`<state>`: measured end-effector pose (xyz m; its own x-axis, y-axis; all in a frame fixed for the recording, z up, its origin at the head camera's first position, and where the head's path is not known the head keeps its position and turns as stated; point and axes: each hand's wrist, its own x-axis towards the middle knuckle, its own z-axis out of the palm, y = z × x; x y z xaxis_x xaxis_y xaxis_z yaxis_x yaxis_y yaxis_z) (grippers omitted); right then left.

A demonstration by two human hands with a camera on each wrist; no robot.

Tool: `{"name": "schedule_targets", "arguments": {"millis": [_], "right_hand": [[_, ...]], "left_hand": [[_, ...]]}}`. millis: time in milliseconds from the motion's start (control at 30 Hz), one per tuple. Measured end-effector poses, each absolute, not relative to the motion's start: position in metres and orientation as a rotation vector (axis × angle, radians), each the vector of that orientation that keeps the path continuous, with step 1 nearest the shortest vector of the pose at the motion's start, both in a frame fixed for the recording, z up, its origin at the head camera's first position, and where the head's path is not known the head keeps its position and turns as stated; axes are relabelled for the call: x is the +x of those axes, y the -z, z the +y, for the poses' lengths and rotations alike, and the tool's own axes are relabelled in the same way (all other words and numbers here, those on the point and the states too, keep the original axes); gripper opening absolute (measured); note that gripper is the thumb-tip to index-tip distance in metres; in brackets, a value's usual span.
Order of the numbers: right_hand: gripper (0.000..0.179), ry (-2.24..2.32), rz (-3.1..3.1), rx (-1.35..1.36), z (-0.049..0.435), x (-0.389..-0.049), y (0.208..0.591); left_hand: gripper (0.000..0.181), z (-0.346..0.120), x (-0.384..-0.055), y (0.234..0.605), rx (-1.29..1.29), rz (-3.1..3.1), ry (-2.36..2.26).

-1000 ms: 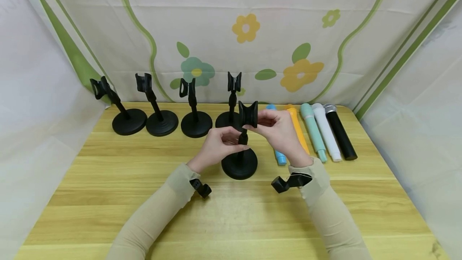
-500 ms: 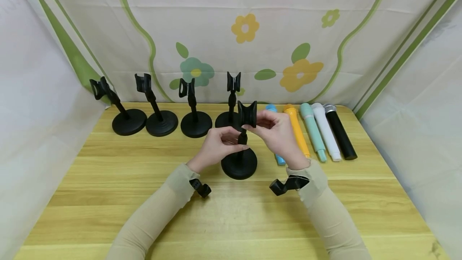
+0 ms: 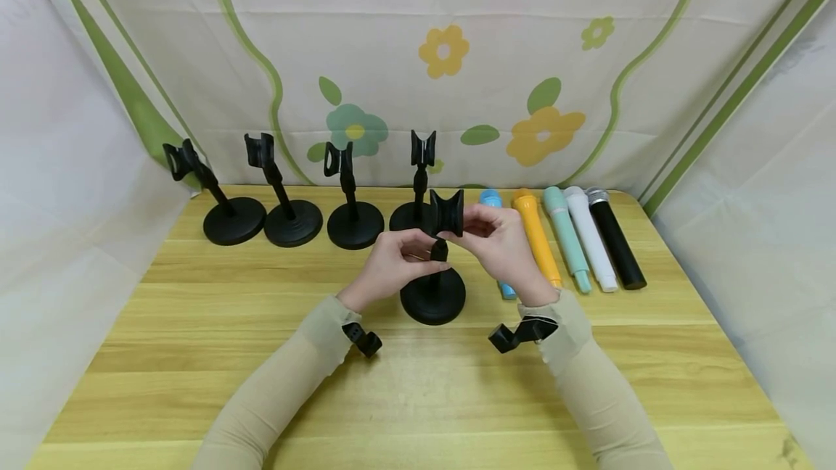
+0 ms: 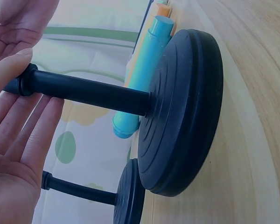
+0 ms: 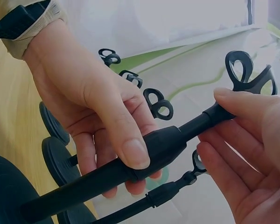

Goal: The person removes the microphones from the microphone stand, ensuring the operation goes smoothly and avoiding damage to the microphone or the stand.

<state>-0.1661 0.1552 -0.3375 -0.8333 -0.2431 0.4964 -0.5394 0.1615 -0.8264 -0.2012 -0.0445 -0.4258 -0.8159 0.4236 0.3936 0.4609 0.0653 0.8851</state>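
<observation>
A black desktop microphone stand (image 3: 434, 299) stands upright on its round base in the middle of the table. My left hand (image 3: 390, 265) grips its stem at the thicker collar (image 5: 164, 145), thumb on one side and fingers on the other. Just above, my right hand (image 3: 506, 246) pinches the neck under the microphone clip (image 3: 447, 213), the forked holder at the top. In the right wrist view a thinner rod (image 5: 197, 127) shows between collar and clip. The stem (image 4: 93, 92) and base (image 4: 182, 112) show in the left wrist view, with the clip out of sight.
Several similar black stands, one of them (image 3: 355, 225), line the table's back left. To the right lie microphones: blue (image 3: 507, 289), orange (image 3: 537, 234), mint (image 3: 567, 238), white (image 3: 591, 241) and black with a silver head (image 3: 616, 241). A flowered curtain (image 3: 392, 35) hangs behind.
The clip has come down slightly and tilted, along with my right hand's fingers. My left hand and the stand's base have stayed in place.
</observation>
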Motion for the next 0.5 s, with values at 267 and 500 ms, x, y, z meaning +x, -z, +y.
{"name": "schedule_targets", "arguments": {"millis": [267, 500], "right_hand": [[0.013, -1.763, -2.195, 0.74, 0.1554, -0.1654, 0.3389], [0.013, -1.759, -2.197, 0.754, 0.156, -0.1663, 0.3416]], "left_hand": [[0.021, -0.0447, -0.1994, 0.4223, -0.938, -2.291, 1.88], [0.02, -0.0453, -0.2018, 0.4271, -0.933, -2.29, 1.879]]}}
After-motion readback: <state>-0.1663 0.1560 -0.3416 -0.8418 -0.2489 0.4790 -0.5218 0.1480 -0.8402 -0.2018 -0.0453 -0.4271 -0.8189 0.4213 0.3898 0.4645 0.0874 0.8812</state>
